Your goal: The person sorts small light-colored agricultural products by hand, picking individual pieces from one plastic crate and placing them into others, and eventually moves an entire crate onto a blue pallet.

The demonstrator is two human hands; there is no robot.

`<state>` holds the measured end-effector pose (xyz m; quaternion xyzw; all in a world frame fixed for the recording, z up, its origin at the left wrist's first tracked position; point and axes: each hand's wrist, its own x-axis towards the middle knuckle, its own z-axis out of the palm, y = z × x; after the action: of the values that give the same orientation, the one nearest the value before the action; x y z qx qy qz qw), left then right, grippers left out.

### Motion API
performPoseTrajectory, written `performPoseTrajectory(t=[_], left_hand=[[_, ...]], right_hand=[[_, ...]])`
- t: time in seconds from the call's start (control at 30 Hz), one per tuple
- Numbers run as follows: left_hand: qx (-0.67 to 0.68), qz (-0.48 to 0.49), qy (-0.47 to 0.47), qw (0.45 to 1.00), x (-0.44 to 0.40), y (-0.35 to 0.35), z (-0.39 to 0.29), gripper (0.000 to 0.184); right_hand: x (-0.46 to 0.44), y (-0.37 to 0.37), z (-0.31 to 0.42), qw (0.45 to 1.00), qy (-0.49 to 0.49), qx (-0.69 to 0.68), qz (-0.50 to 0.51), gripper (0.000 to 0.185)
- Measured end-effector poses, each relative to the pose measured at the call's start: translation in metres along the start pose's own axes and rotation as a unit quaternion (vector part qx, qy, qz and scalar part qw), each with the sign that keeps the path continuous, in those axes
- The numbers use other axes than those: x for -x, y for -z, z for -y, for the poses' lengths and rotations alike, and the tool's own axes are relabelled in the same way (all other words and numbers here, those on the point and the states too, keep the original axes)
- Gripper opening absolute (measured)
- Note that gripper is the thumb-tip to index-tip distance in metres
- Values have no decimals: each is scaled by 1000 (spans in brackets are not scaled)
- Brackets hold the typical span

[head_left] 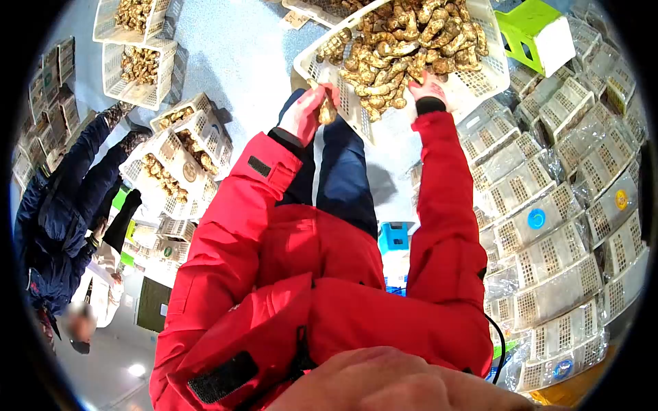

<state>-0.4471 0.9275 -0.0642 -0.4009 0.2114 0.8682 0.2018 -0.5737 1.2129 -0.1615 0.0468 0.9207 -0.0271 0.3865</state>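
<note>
My left hand (pixel 306 115) is closed round a brown-and-cream mushroom (pixel 328 111), which looks like a matsutake. It is just outside the near left corner of a white perforated plastic crate (pixel 480 85). A heap of similar mushrooms (pixel 391 51) fills much of that crate, slanting towards its left side. My right hand (pixel 432 91) reaches over the crate's near part, its fingers bent against a mushroom (pixel 417 66) at the edge of the heap. The right fingertips are partly hidden there.
Stacked white crates (pixel 541 226) line the right side, some wrapped in clear plastic. More crates of mushrooms (pixel 140 65) stand at left. A green stool (pixel 531 31) is beyond my crate. A person in dark blue clothing (pixel 65 205) stands at left; others are behind.
</note>
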Motion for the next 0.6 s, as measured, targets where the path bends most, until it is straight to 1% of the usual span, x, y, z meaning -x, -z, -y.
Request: performPoseTrajectory(t=[0.03,0.07,0.13,0.17,0.2,0.23,0.27,0.3,0.33,0.37,0.43,0.47,0.5,0.57,0.6], left_hand=[[11,-28,14,999,-3,2,2,39],[21,-56,26,998,-6,5,3,41],[17,-116,37,992,-2,1,-2,46],[6,-105,31,994,1,4,-1,46],[-3,-92,25,995,3,8,-1,47],[-11,-79,19,997,5,10,0,47],[-20,-86,45,995,6,10,1,47],[-25,-71,62,995,8,9,6,47],[-31,-57,77,995,10,9,12,46],[-38,-43,91,994,12,10,17,46],[-13,-50,113,992,17,7,25,43],[-19,-52,110,992,21,4,26,42],[-25,-54,107,993,24,2,27,41],[-23,-46,97,994,31,5,27,40],[-27,-55,94,994,37,7,26,39]], right_hand=[[-1,-8,7,999,13,-24,-19,53],[-2,-10,7,995,-18,-99,-13,44],[16,-17,14,980,-69,-182,-31,38],[22,-17,14,970,-97,-221,-41,36],[18,-45,-3,956,-20,-290,-48,33],[51,-26,14,944,-32,-320,-77,32],[84,7,38,915,-22,-402,-22,31],[83,-38,19,851,-19,-524,-9,30],[99,-46,20,834,-5,-550,34,33],[121,-20,36,846,-54,-517,123,35],[127,-33,37,888,55,-450,75,35],[128,-12,43,910,74,-401,81,35],[116,-32,31,929,80,-360,37,36],[98,-19,26,898,32,-438,35,40],[84,-29,6,907,48,-418,15,42]])
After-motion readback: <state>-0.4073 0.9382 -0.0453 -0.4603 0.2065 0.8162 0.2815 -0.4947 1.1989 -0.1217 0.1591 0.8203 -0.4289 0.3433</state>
